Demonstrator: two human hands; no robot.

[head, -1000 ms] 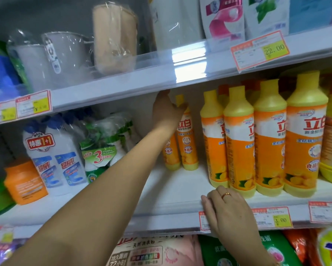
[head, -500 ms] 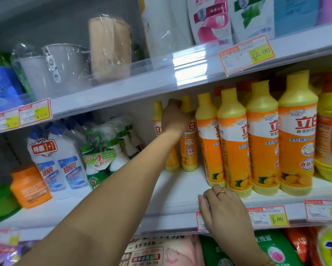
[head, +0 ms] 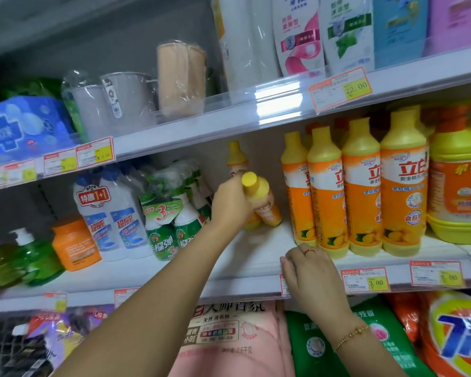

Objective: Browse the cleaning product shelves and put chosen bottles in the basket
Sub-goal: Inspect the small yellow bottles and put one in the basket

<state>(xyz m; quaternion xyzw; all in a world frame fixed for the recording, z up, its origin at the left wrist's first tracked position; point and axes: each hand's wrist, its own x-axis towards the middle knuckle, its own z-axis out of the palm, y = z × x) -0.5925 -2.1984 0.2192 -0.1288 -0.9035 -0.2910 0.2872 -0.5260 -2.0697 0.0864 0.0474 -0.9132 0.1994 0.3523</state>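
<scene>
My left hand (head: 230, 204) grips a small yellow-capped orange dish-soap bottle (head: 259, 191) and tilts it forward, its cap toward me, base near the middle shelf (head: 256, 263). A second small bottle (head: 237, 157) stands upright behind it at the back. My right hand (head: 309, 270), with a ring and a bracelet, rests on the shelf's front edge, fingers lying over the rail beside a price tag. A row of taller orange bottles (head: 362, 186) stands just right of both hands. No basket is in view.
A big orange jug (head: 459, 183) stands at far right. White toilet-cleaner bottles (head: 107, 213), green spray packs (head: 171, 216), an orange tub (head: 73, 243) and green pump bottle (head: 24, 257) fill the left. Shampoo bottles (head: 299, 34) sit above; detergent bags (head: 229, 338) below.
My left hand has closed round one small bottle at the back and pulled it forward and tilted it toward me. My right hand has stayed on the shelf edge.
</scene>
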